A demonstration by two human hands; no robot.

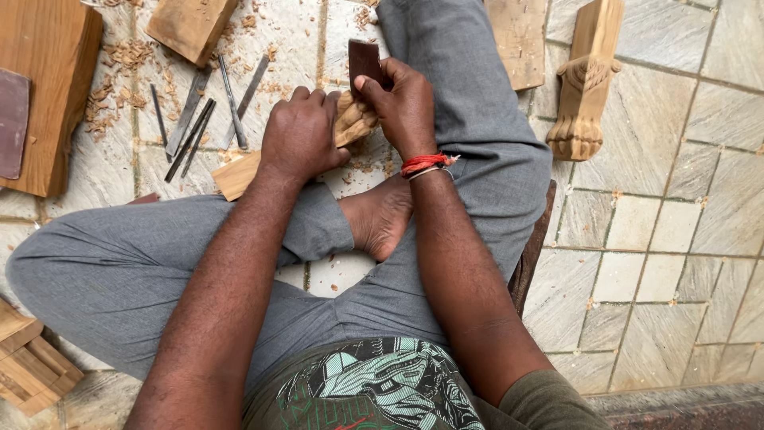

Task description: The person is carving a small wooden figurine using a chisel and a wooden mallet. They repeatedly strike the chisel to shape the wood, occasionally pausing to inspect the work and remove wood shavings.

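Wood fills our grip: our left hand [301,131] is curled tight over a carved wooden piece [350,123] lying across the floor just ahead of our bare foot [380,216]. Our right hand [406,103], touching the left, pinches a folded dark brown sandpaper sheet [364,60] between thumb and fingers, pressed against the carving's far end. Left of our grip lie metal chisels [199,115] among wood shavings [127,56]; well right stands a carved wooden leg [585,87].
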